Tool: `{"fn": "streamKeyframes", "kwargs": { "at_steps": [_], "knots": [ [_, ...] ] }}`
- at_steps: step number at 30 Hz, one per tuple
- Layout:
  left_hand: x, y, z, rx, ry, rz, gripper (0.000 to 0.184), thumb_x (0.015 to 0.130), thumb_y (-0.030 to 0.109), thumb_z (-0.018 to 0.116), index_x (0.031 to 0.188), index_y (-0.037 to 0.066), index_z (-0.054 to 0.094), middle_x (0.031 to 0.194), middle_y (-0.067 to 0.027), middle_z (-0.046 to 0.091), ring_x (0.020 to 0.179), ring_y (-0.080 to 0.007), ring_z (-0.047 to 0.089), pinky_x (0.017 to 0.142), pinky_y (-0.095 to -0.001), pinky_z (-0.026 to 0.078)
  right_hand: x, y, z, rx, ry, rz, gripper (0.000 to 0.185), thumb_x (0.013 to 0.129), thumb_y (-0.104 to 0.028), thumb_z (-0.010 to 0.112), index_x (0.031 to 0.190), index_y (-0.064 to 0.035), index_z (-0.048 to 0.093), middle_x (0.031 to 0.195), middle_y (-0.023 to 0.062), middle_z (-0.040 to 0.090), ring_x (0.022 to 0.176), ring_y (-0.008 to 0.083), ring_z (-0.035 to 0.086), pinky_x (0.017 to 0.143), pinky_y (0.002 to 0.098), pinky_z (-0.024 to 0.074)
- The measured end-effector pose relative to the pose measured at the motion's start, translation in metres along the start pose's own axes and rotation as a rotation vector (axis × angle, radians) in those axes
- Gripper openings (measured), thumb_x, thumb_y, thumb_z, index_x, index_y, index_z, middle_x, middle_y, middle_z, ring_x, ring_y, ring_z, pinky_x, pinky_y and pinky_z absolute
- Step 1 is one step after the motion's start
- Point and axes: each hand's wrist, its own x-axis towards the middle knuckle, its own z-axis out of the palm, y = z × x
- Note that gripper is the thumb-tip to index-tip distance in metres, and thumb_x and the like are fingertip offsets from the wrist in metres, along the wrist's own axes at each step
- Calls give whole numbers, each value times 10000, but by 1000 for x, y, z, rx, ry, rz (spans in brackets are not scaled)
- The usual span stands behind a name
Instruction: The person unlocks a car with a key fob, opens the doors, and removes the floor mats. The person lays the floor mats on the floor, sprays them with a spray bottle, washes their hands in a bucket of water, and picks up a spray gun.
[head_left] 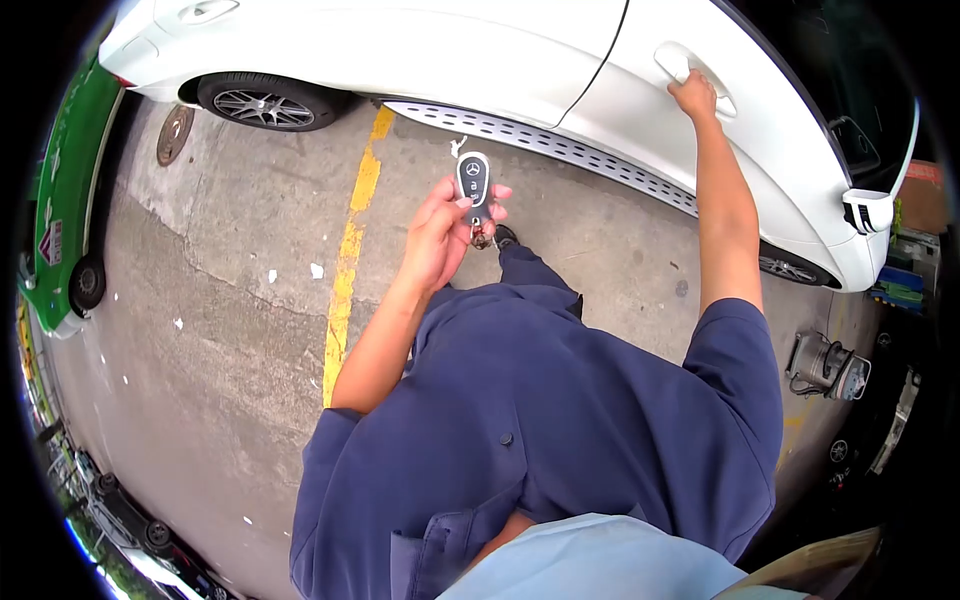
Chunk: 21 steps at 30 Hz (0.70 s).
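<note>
In my left hand (pixel 437 228) is a black and silver car key fob (pixel 473 182) with a star emblem and several buttons. My thumb lies on its lower part, and a small reddish-brown key ring charm (pixel 481 238) hangs below. My right arm reaches out to the white car (pixel 480 45), where my right hand (pixel 695 96) grips the door handle (pixel 727 104). That door looks closed along its seam. How far the fingers wrap behind the handle is hidden.
A perforated silver running board (pixel 540 148) runs under the doors. The car's wheel (pixel 265 102) and a yellow ground line (pixel 350 250) are at left, beyond them a green vehicle (pixel 75 180). A metal machine (pixel 825 365) stands on the floor at right.
</note>
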Motion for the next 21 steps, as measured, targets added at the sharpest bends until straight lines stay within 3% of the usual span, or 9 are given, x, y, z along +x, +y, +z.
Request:
{"fn": "streamKeyframes", "kwargs": {
  "at_steps": [8, 11, 21],
  "knots": [
    [0, 19, 3, 14, -38, 24, 302, 860, 66, 341, 1135, -49, 393, 1078, -258, 531, 834, -219, 557, 697, -295, 459, 9, 1, 4, -59, -149, 71, 587, 677, -320, 640, 1153, -22, 472, 1155, 174, 514, 1087, 335, 478, 954, 408, 355],
    [6, 14, 8, -4, -31, 8, 221, 881, 64, 377, 1077, -14, 444, 1019, -202, 582, 819, -185, 582, 675, -276, 471, 3, -7, -1, -102, -127, 82, 571, 688, -310, 630, 1155, -23, 471, 1159, 173, 513, 1091, 326, 477, 944, 416, 358],
    [29, -11, 27, 87, 1, 6, 199, 886, 110, 406, 1040, -5, 461, 955, -179, 597, 719, -154, 564, 600, -234, 451, -7, -6, -5, -75, -14, 12, 470, 715, -290, 604, 1073, -6, 496, 1106, 165, 548, 1069, 315, 495, 920, 427, 366]
  ]
}}
